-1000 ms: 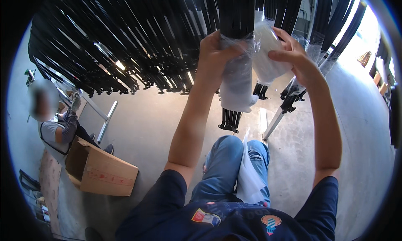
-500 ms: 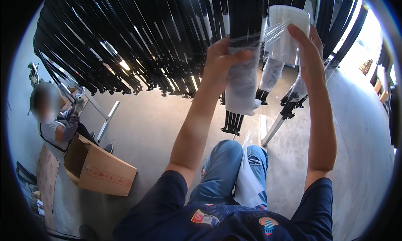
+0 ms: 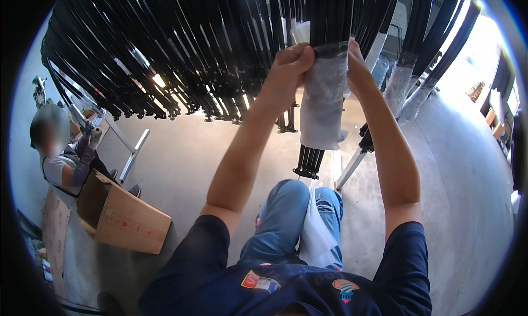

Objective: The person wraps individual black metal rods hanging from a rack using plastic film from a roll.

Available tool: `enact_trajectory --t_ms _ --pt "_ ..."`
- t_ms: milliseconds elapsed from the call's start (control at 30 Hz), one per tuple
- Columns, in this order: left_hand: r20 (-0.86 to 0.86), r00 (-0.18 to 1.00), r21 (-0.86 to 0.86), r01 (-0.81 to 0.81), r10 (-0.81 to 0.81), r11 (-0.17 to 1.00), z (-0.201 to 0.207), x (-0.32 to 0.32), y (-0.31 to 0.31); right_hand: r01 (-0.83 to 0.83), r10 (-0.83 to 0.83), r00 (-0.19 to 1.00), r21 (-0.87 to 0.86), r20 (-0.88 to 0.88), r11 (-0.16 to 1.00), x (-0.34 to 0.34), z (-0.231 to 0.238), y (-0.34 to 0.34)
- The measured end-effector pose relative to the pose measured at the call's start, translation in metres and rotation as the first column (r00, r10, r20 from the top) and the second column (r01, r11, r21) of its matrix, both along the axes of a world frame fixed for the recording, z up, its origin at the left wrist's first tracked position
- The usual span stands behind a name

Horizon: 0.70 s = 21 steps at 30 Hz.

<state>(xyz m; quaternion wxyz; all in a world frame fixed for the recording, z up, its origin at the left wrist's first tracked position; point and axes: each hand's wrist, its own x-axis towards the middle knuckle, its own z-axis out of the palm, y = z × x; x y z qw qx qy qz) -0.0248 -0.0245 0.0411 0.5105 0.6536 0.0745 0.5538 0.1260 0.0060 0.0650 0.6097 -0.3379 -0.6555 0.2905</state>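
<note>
A bundle of long black bars (image 3: 328, 19) hangs in front of me, its small end fittings showing at the bottom. White sheeting (image 3: 320, 126) surrounds its lower part, with clear stretch film (image 3: 327, 63) over the upper part of the sheet. My left hand (image 3: 291, 68) is closed at the bundle's left edge, thumb over curled fingers; what it grips is hidden. A whitish translucent piece (image 3: 300, 32) shows just above it. At the right edge is my right hand (image 3: 357, 68), its fingers reaching behind the bundle and hidden. The film roll cannot be clearly made out.
Many black bars (image 3: 165, 52) hang in rows to the left. Wrapped bundles (image 3: 400, 85) hang to the right. A metal stand leg (image 3: 352, 170) is beyond my knees. White sheets (image 3: 319, 233) lie on my lap. An open cardboard box (image 3: 132, 220) and a seated co-worker (image 3: 60, 151) are at left.
My right hand has moved left from beside the bundle to its edge, partly behind it. The film roll it held is no longer plainly visible. The left hand's thumb has come off the bundle's front.
</note>
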Motion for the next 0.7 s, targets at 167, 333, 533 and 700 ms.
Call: enact_trajectory --t_ms 167,333,533,700 --pt "-0.387 0.634 0.619 -0.36 0.67 0.698 0.041 -0.013 -0.008 -0.146 0.142 0.987 -0.055 -0.07 0.988 -0.003 0.003 -0.003" --pt "-0.005 0.31 0.627 -0.74 0.951 0.245 0.027 -0.016 -0.003 -0.277 0.272 0.957 -0.034 -0.099 0.96 -0.002 -0.005 0.006" --pt "0.052 0.994 -0.047 -0.097 0.1 0.994 0.001 0.007 0.017 -0.422 0.426 0.903 0.077 -0.052 0.903 0.004 -0.007 0.009" --pt "0.222 0.931 -0.059 -0.283 0.289 0.957 -0.004 0.015 0.021 -0.254 0.254 0.967 0.026 -0.031 0.967 0.01 -0.009 0.008"
